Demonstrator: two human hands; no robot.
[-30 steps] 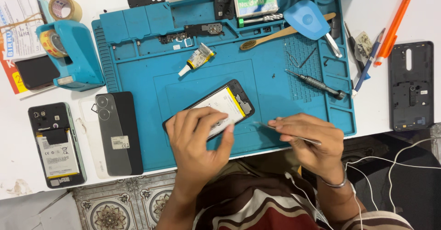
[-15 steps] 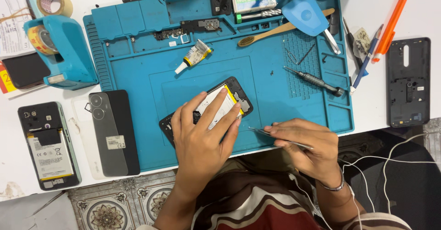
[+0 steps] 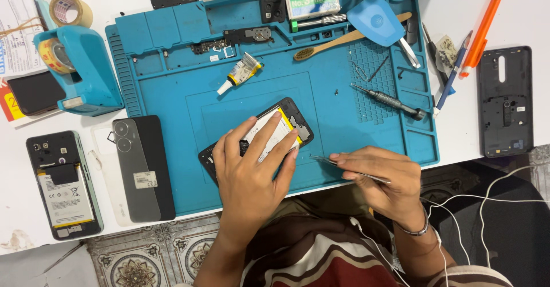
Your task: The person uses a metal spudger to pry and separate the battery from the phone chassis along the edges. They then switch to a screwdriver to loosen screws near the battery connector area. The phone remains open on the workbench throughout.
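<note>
Phone (image 3: 286, 120) farther under left hand (image 3: 249, 175) than before.

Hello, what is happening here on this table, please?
A person is working on an opened phone that lies on a blue work mat. The left hand presses flat on the phone and covers much of it. The right hand holds thin metal tweezers, with the tip pointing toward the phone but not touching it. A small glue tube, a screwdriver and a wooden brush lie on the mat farther away.
</note>
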